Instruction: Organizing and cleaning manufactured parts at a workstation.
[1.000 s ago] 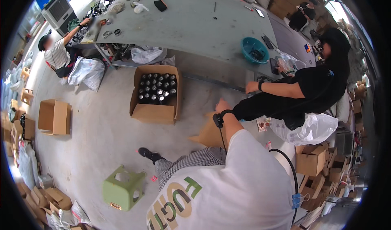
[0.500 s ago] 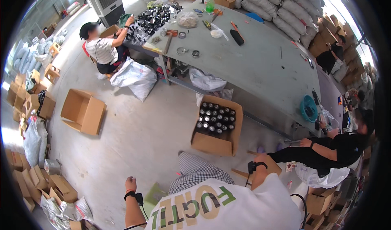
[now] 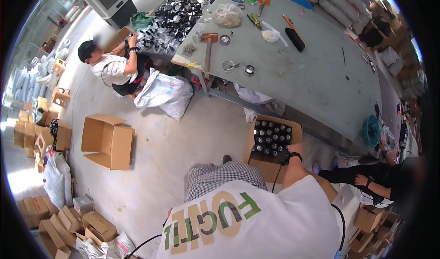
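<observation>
A cardboard box [image 3: 270, 171] stands open on the floor in front of me. Rows of black round pieces with shiny silver tops [image 3: 273, 137] fill it. At the box's right side is my right hand [image 3: 296, 149], with a black strap round the wrist. It reaches over the box wall close to the nearest pieces; its fingers are too small and turned away to show a grip. My left hand is out of sight behind my white shirt, with only a sliver of the arm beside it.
A long grey table [image 3: 316, 71] holds a hammer [image 3: 208, 52], tape rolls and a teal basket [image 3: 371, 129]. An empty cardboard box [image 3: 108, 142] lies left. One person sits by a heap of black parts [image 3: 181, 18]; another works at right. White sacks [image 3: 167, 94] stand under the table's end.
I have moved nearer the filled box, and my right hand has gone forward to its right side. My left hand has dropped out of view. The seated person's head has turned.
</observation>
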`<state>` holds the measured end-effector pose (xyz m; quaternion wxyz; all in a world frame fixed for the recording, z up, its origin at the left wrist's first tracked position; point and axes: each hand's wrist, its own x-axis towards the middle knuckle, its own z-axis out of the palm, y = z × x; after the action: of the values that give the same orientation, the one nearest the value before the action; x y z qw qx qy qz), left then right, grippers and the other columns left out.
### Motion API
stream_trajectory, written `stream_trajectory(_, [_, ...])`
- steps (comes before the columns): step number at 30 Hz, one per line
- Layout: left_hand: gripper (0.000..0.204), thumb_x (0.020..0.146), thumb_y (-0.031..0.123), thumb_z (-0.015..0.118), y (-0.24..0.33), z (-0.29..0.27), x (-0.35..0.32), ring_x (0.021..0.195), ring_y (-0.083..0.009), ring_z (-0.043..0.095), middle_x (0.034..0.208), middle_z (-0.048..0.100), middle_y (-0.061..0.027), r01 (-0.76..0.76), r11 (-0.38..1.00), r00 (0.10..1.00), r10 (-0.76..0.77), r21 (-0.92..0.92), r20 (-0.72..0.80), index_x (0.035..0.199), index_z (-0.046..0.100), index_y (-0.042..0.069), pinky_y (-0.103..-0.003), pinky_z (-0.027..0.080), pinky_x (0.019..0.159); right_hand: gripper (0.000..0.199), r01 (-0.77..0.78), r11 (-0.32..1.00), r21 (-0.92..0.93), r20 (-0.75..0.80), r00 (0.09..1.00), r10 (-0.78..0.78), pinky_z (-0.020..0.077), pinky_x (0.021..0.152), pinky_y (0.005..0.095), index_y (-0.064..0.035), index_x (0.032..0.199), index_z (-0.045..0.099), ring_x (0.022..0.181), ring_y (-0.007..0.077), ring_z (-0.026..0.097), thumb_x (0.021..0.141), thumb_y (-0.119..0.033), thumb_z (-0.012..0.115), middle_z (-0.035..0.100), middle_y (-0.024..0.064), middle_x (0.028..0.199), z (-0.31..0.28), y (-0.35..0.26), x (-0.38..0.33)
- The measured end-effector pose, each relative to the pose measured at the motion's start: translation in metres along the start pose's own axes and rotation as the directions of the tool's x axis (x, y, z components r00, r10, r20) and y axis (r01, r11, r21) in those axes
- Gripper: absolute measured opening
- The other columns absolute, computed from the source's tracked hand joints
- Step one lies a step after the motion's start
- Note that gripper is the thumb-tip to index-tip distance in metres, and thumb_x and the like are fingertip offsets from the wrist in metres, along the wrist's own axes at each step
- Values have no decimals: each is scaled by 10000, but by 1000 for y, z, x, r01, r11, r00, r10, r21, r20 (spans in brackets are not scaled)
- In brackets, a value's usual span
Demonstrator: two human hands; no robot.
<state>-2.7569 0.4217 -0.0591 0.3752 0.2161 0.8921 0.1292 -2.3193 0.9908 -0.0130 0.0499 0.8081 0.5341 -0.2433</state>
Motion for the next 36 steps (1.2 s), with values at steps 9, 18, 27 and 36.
stream_trajectory(9, [355,751,293,610,22,-122,209,854,-334,597,875,623,-205,-90,992,921,50,85,385,980,608,20,-381,474,752,399,391,919,57,162,904,-395,423,826,445,21,1022,521,939,418,534,748,-268,542,567,276,972,52,-243,-5])
stream_trajectory(18, [353,834,244,547,254,-315,360,897,-275,591,972,604,-206,-268,957,956,249,-114,-158,1070,556,-18,-328,453,793,435,413,907,77,150,895,-420,416,847,430,23,1101,500,991,382,515,767,-252,545,547,234,1062,81,-414,-13])
stream_trajectory(27, [329,818,212,570,291,-274,369,819,-257,621,897,629,-193,-85,996,996,85,26,8,1039,556,-32,-328,481,737,180,550,760,-348,-145,769,-622,445,728,382,-39,869,548,852,310,532,700,-103,554,545,146,883,77,-529,111])
stream_trajectory(36, [395,771,276,586,270,-209,334,843,-266,615,878,628,-205,192,977,980,-197,95,38,1040,567,-12,-324,474,741,233,103,711,696,357,809,-467,457,612,287,30,915,539,670,160,561,729,-103,588,599,86,796,15,-580,215])
